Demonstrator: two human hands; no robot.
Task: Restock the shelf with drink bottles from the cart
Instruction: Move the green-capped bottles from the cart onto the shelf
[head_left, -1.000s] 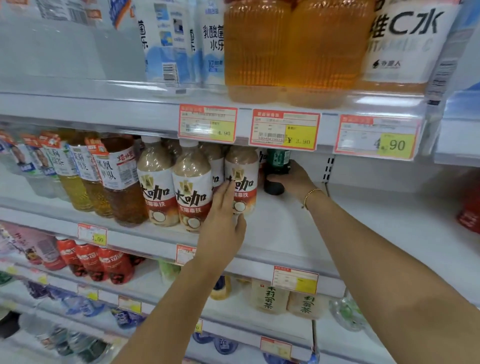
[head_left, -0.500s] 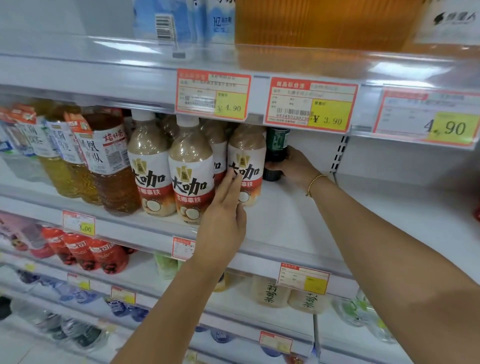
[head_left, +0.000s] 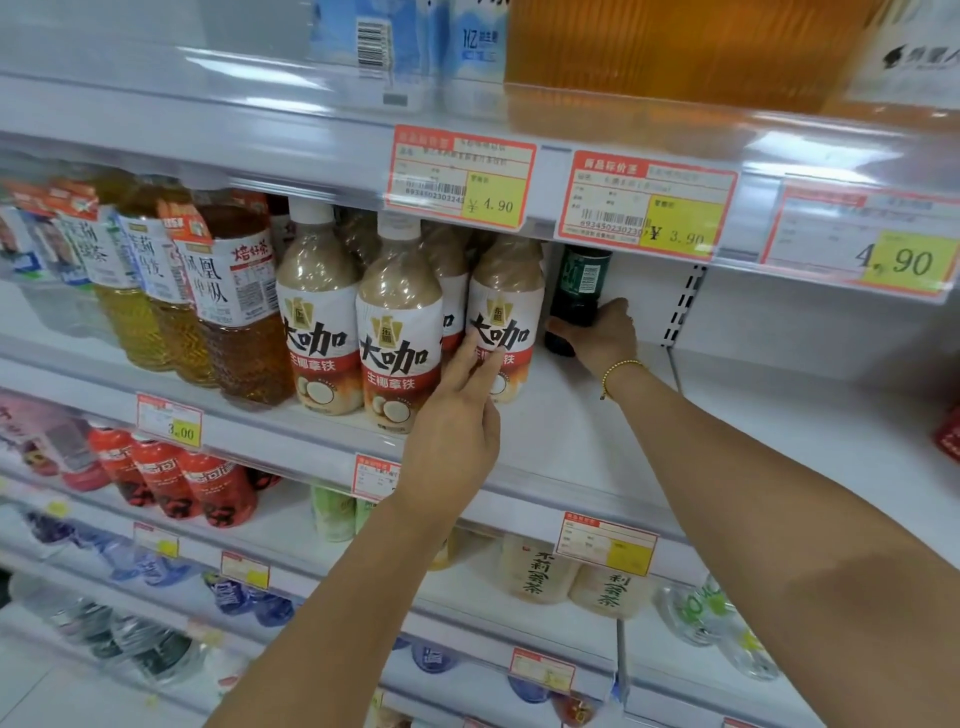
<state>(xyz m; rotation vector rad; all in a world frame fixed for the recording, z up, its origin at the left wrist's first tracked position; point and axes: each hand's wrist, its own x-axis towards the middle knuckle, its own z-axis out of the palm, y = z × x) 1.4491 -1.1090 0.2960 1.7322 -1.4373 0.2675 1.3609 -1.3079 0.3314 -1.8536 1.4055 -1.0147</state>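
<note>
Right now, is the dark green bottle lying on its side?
No, the dark green bottle is upright, held low by the right hand.

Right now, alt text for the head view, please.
The right hand grips a dark green bottle far back on the white shelf, beside a row of coconut latte bottles. The left hand touches, with straight fingers, the label of the rightmost latte bottle.

2 forearms in shot, both bare to frame edge. Wrist of right hand (head_left: 602, 338): thin gold-tone bracelet (head_left: 621, 366), small beads/links, loose fit, short end hanging underneath. Wrist & fingers of left hand (head_left: 457, 415): bare.
</note>
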